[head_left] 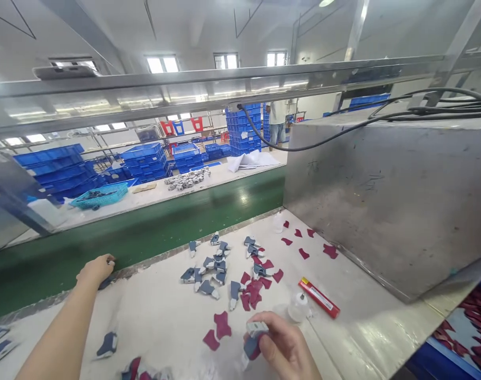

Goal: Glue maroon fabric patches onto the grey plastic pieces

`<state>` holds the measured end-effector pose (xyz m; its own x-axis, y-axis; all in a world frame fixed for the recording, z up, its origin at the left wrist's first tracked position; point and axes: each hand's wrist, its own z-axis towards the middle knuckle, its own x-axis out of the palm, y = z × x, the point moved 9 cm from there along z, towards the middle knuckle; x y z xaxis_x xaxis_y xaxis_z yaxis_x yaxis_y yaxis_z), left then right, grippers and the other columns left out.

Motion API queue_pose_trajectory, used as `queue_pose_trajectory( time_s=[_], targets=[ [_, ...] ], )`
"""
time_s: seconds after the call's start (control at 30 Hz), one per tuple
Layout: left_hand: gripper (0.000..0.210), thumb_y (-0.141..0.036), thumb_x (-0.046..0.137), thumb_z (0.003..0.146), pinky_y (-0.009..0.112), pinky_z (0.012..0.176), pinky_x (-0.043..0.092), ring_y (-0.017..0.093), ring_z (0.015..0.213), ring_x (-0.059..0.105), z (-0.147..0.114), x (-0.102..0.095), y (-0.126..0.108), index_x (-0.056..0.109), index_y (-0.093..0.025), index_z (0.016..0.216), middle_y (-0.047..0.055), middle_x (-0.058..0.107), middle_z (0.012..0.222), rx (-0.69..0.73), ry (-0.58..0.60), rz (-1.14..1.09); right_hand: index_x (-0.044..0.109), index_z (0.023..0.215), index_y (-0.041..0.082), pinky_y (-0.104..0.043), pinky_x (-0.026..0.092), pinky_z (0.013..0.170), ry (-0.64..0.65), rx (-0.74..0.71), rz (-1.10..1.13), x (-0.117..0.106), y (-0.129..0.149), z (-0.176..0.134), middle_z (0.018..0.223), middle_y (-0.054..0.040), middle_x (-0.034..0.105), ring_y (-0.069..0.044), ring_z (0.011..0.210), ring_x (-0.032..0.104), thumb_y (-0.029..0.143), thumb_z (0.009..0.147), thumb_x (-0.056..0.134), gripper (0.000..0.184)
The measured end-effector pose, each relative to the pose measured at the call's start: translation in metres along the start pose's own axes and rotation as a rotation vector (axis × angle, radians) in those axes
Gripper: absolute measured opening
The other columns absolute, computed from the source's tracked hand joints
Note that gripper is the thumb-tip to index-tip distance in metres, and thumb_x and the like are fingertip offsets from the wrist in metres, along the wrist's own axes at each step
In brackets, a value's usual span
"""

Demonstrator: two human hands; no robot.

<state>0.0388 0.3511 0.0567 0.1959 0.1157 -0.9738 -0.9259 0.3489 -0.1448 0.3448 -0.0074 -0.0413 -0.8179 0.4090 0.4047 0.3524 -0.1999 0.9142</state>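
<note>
Your right hand (282,343) pinches a blue-and-white part (251,345), long side toward one o'clock, while your left hand (95,271) curls farther off at ten o'clock, its hold too hidden to tell.

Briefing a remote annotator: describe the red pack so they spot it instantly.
Find the large metal housing on the right, then the white tabletop beside it. There, near the translucent round container, lies the red pack. Unlike the small, curved dark-red pieces, it is long and straight-edged, with a yellow end.
</note>
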Motion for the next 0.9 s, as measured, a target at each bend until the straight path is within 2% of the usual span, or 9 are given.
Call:
queue_pose_trajectory(
  time_s=[0.07,0.13,0.2,0.33,0.47,0.57,0.63,0.8,0.9],
  targets=[
    [0.028,-0.031,0.059,0.094,0.041,0.08,0.056,0.021,0.094,0.065,0.007,0.007,0.009,0.06,-0.014,0.116,0.009,0.065,0.113,-0.113,0.017,0.045,0.071,0.095,0.021,-0.035,0.055,0.067,-0.035,0.047,0.045,0.0,-0.005,0.002,0.077,-0.0071,0.067,-0.022,0.071,0.066,0.061,0.077,0.069,0.044],
    [0.028,-0.031,0.052,0.096,0.042,0.078,0.054,0.024,0.091,0.066,0.008,0.016,-0.002,0.061,-0.012,0.114,0.01,0.067,0.103,-0.143,0.03,0.055,0.069,0.104,0.023,-0.034,0.055,0.069,-0.03,0.103,0.117,0.003,-0.01,0.003,0.079,-0.0054,0.066,-0.021,0.073,0.065,0.06,0.08,0.066,0.044],
    [0.032,-0.031,0.044,0.097,0.041,0.079,0.05,0.029,0.092,0.066,0.003,0.026,-0.038,0.062,-0.011,0.114,0.013,0.069,0.099,-0.052,0.043,0.012,0.065,0.113,0.024,-0.033,0.054,0.069,0.002,0.152,0.179,0.007,-0.013,0.002,0.076,-0.0037,0.065,-0.019,0.07,0.064,0.059,0.085,0.061,0.045],
    [0.033,-0.036,0.043,0.094,0.033,0.087,0.046,0.028,0.1,0.064,-0.029,0.048,-0.139,0.065,-0.022,0.115,0.009,0.07,0.11,0.222,0.089,-0.153,0.059,0.127,0.023,-0.033,0.053,0.07,0.078,0.203,0.15,0.013,-0.009,-0.003,0.072,-0.0015,0.062,-0.018,0.069,0.062,0.055,0.087,0.061,0.051],
    [0.04,-0.032,0.04,0.093,0.038,0.087,0.049,0.03,0.1,0.064,-0.067,0.055,-0.205,0.062,-0.022,0.125,0.013,0.067,0.117,0.292,0.089,-0.312,0.065,0.116,0.022,-0.031,0.053,0.069,0.094,0.14,0.038,0.012,0.005,-0.01,0.075,-0.0006,0.059,-0.016,0.068,0.062,0.053,0.085,0.065,0.044],
    [0.046,-0.034,0.039,0.095,0.04,0.092,0.049,0.031,0.115,0.059,-0.103,0.041,-0.227,0.053,-0.02,0.137,0.015,0.06,0.132,0.271,0.044,-0.429,0.07,0.101,0.021,-0.027,0.052,0.064,0.078,0.009,-0.073,0.008,0.02,-0.018,0.077,-0.0011,0.057,-0.013,0.065,0.059,0.05,0.088,0.062,0.034],
    [0.045,-0.039,0.038,0.097,0.037,0.091,0.051,0.028,0.112,0.061,-0.137,0.027,-0.239,0.054,-0.022,0.135,0.012,0.061,0.133,0.258,0.051,-0.528,0.071,0.102,0.022,-0.024,0.051,0.06,0.076,-0.049,-0.129,0.007,0.026,-0.024,0.08,-0.0015,0.056,-0.012,0.065,0.058,0.047,0.091,0.059,0.031],
    [0.034,-0.042,0.052,0.093,0.031,0.085,0.055,0.023,0.097,0.068,-0.234,0.012,-0.271,0.067,-0.025,0.119,0.007,0.072,0.11,0.215,0.35,-0.991,0.071,0.112,0.024,-0.023,0.051,0.058,0.161,-0.045,-0.201,0.013,0.023,-0.031,0.085,-0.0032,0.061,-0.013,0.068,0.06,0.044,0.09,0.06,0.032],
    [0.029,-0.036,0.063,0.088,0.031,0.085,0.056,0.02,0.089,0.069,-0.265,0.012,-0.267,0.071,-0.023,0.113,0.006,0.072,0.106,0.105,0.313,-1.116,0.072,0.113,0.025,-0.023,0.051,0.058,0.209,-0.023,-0.181,0.016,0.021,-0.035,0.084,-0.0039,0.066,-0.013,0.067,0.059,0.047,0.09,0.06,0.034]
  ],
)
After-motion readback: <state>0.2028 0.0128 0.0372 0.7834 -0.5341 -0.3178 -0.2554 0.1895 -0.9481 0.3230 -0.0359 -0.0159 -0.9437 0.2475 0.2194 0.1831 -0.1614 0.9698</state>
